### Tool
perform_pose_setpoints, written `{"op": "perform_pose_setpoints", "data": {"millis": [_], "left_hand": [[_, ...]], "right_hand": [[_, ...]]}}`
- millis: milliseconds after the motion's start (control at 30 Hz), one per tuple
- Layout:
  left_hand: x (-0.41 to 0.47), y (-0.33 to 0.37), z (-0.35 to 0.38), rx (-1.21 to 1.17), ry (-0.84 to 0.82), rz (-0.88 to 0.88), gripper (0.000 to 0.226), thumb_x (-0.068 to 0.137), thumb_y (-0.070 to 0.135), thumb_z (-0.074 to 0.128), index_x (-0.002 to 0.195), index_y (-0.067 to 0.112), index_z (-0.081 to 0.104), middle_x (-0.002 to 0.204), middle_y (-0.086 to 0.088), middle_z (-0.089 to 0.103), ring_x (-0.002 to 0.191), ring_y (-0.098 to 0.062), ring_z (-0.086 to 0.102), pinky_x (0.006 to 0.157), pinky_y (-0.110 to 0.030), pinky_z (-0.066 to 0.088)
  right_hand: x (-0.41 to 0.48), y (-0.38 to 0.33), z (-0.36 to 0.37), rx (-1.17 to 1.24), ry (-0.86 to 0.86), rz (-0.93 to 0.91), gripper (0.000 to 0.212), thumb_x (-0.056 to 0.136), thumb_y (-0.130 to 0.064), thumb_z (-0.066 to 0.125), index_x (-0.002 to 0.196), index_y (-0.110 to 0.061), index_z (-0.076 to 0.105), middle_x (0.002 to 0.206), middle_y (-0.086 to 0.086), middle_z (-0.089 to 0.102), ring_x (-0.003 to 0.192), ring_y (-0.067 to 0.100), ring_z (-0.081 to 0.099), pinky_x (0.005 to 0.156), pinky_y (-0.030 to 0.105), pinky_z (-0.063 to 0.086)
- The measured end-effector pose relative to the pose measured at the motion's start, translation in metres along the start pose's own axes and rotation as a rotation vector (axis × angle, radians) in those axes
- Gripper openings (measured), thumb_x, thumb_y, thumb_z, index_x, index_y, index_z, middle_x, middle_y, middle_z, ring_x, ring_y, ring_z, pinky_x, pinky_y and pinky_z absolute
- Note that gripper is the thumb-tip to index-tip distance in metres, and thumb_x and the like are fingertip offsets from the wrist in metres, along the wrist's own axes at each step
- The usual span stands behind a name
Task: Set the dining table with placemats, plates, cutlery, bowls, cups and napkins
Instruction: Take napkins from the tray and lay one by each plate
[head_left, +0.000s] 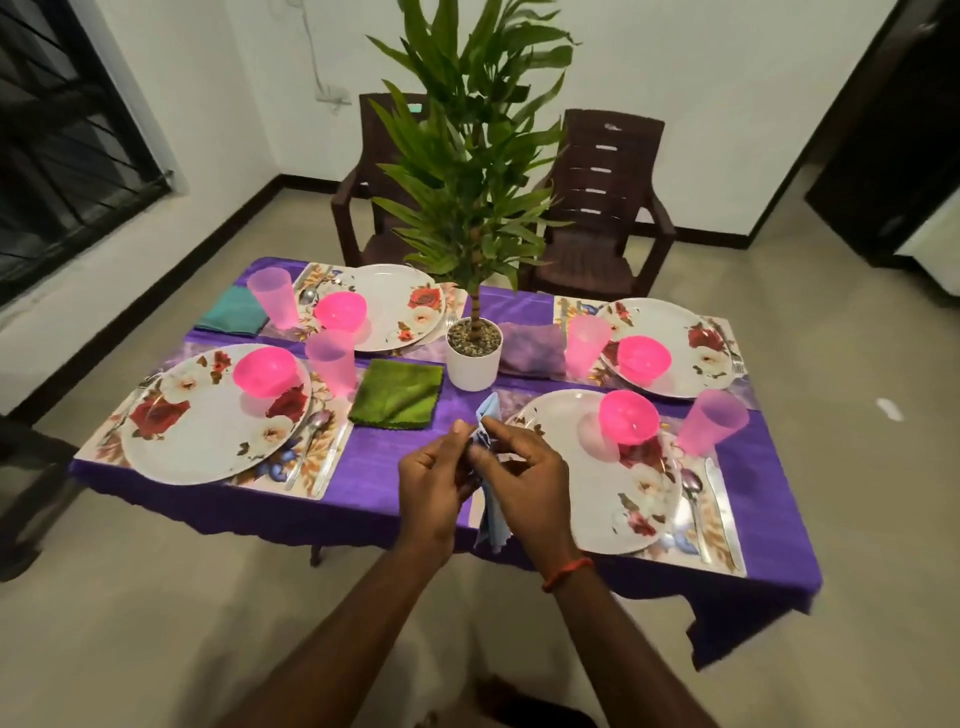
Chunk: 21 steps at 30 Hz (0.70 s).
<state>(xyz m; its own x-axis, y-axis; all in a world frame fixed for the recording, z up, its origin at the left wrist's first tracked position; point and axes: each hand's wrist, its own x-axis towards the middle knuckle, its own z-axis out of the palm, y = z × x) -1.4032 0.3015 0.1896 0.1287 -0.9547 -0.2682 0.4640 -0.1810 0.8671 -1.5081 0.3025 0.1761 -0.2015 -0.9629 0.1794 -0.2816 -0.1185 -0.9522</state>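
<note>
A light blue napkin (490, 410) hangs crumpled between my left hand (434, 480) and my right hand (524, 475), both pinching it above the purple tablecloth (405, 467) near the front edge. To its right lies the near right floral plate (571, 499) with a pink bowl (628, 415) on it and a pink cup (711, 423) beside it. The near left plate (208, 431) carries a pink bowl (265, 370), with a pink cup (332, 358) and a green napkin (397, 393) next to it. A spoon and knife (706, 493) lie on the right placemat.
Two more place settings stand at the far side, with a teal napkin (234, 312) and a purple napkin (532, 349). A potted plant in a white pot (474, 358) rises at the table's centre. Two brown plastic chairs (602, 208) stand behind the table.
</note>
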Motion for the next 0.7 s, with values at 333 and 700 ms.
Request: {"op": "perform_pose_setpoints", "data": {"millis": [333,700], "left_hand": [[-0.004,-0.006,0.021,-0.028,-0.239,-0.165,0.068,0.089,0.054,0.048,0.122,-0.003,0.067,0.115,-0.018,0.074,0.108,-0.027,0.072,0.084,-0.030,0.061],[0.023,-0.040,0.043,0.159,-0.182,-0.087,0.070,0.067,0.054,0.089,0.127,0.028,0.063,0.131,0.005,0.067,0.110,-0.014,0.068,0.079,-0.029,0.055]], "right_hand": [[-0.013,0.011,-0.038,-0.191,0.131,-0.111,0.039,0.085,-0.013,0.079,0.123,-0.017,0.072,0.114,-0.010,0.072,0.098,-0.003,0.068,0.086,0.016,0.055],[0.006,0.003,-0.128,0.308,0.046,0.212,0.015,0.094,-0.008,0.066,0.103,-0.017,0.076,0.102,-0.001,0.076,0.098,0.015,0.070,0.086,0.028,0.056]]}}
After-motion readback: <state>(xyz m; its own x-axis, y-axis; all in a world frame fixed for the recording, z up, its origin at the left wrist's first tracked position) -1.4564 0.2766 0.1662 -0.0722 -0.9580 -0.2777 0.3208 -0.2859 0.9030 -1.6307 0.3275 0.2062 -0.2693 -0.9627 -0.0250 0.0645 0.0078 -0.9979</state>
